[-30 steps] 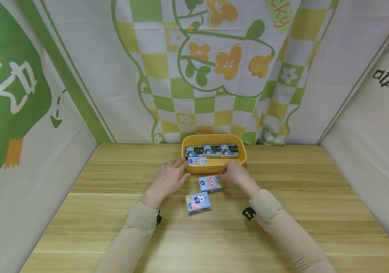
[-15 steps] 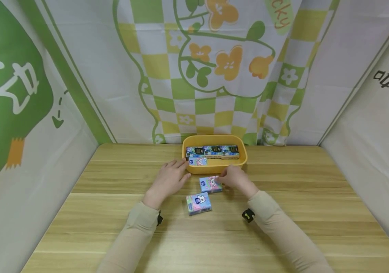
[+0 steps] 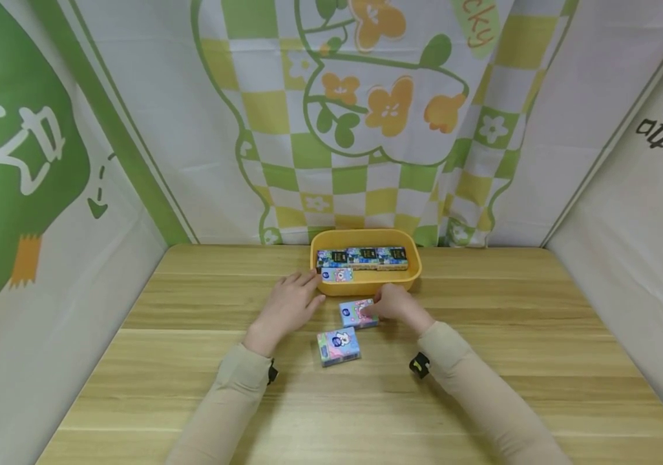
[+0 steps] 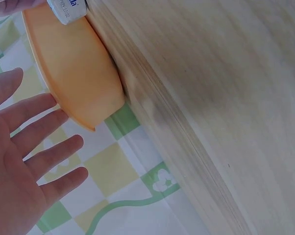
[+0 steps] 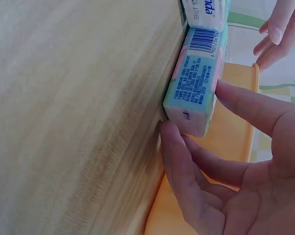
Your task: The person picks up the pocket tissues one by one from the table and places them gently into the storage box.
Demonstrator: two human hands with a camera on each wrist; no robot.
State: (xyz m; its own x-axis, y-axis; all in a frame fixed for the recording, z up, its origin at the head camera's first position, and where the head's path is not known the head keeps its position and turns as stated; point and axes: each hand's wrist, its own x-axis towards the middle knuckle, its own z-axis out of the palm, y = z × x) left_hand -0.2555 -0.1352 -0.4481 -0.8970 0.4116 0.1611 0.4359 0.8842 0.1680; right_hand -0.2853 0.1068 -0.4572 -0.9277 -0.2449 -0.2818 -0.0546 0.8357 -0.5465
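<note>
My right hand (image 3: 402, 307) pinches the right end of a blue-and-pink tissue pack (image 3: 351, 314) lying on the table. In the right wrist view, the thumb is on its upper edge and curled fingers are at its end. A second similar tissue pack (image 3: 338, 347) lies just nearer, with no hand on it. My left hand (image 3: 289, 303) has its fingers extended, fingertips at the left rim of a yellow basket (image 3: 365, 290). Inside the basket, a pastel tissue pack (image 3: 336, 275) sits at front left, before a row of three dark-patterned packs (image 3: 362, 257).
The wooden table (image 3: 192, 361) ends at a white, green and yellow checked curtain (image 3: 349, 181) behind the basket. Printed cloth walls stand at left (image 3: 93, 258) and right (image 3: 616, 239).
My right hand has moved slightly left and inward over the near tissue pack's right end, its fingers now covering more of it. The left hand and the packs stay in place.
</note>
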